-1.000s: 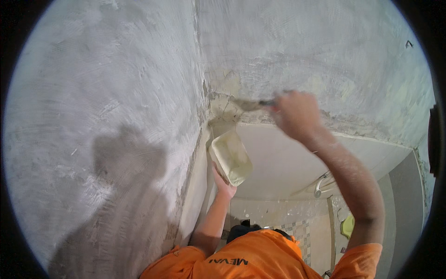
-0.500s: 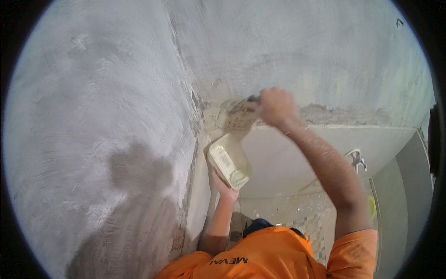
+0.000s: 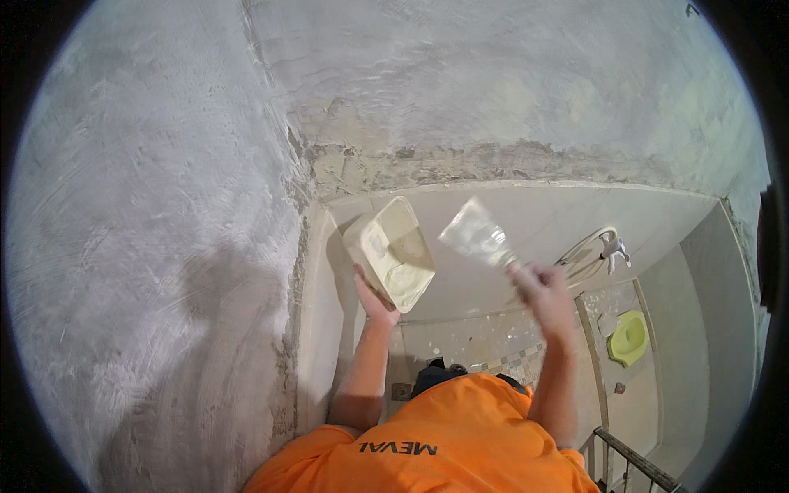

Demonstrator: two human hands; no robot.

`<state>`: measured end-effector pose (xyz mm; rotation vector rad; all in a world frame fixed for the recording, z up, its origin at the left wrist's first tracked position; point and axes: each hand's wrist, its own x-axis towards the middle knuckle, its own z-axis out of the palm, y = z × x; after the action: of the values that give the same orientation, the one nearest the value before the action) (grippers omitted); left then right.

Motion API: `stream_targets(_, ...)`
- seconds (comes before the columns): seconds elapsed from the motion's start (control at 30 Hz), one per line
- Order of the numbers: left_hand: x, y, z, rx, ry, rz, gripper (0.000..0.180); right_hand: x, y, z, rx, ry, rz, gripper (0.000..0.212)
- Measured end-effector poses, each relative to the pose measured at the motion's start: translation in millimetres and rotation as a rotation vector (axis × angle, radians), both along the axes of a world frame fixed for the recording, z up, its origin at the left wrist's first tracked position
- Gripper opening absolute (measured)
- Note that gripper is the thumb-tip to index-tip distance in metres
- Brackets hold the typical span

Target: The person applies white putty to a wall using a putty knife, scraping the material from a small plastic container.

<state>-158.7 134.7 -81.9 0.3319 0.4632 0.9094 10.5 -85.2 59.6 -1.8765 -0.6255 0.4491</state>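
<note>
My left hand (image 3: pixel 376 297) is closed on the lower side of a cream plastic tub (image 3: pixel 355 243), tilted with its opening facing up and right. Pale filler coats the inside of the tub. In my right hand (image 3: pixel 544 297) is a putty knife (image 3: pixel 477 233), gripped by its handle, its wide blade smeared with pale paste and pointing up and left. The blade is apart from both the tub and the wall. Above the tiles runs a rough strip of patchy filler (image 3: pixel 427 166) along the wall's lower part.
A grey plastered wall (image 3: pixel 148 181) rises on the left and meets the far wall in a corner. A tap with a hose (image 3: pixel 610 246) juts from the tiles. Lower right are a lime-green squat toilet (image 3: pixel 628 338) and a dark metal rail (image 3: pixel 639 462). Pale splashes spot the floor.
My right hand has come away from the rough strip, moving down and right with the putty knife. The tub is still in my left hand. The view has shifted, bringing the green toilet and rail into sight.
</note>
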Motion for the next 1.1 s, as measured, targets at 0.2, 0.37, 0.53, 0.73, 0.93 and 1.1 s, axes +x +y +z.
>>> stream_targets(0.2,-6.2,16.2,-32.8,0.166,0.092,-0.014,0.074,-53.1,29.7,-42.6,-0.168,-0.09,0.229,0.061)
stream_targets(0.37,-5.8,14.1,-35.9,0.313,0.169,0.019,0.079,-59.4,28.8,-49.6,-0.253,-0.147,0.258,0.065)
stream_targets(0.53,-4.5,2.0,-18.2,0.12,0.166,-0.081,0.078,-47.2,28.0,-82.2,-0.224,0.028,0.296,0.058)
stream_targets(0.73,1.0,-5.6,-8.8,0.103,0.071,-0.119,0.079,-22.8,14.8,-82.9,0.151,1.261,0.457,0.056)
stream_targets(0.93,6.8,-15.3,-0.5,-0.026,0.015,-0.205,0.077,-22.5,11.2,-89.9,0.421,1.604,0.641,0.064)
stream_targets(1.1,10.9,-19.3,-2.2,-0.041,-0.017,-0.174,0.068,-40.9,26.9,-60.7,0.377,1.167,0.562,0.058)
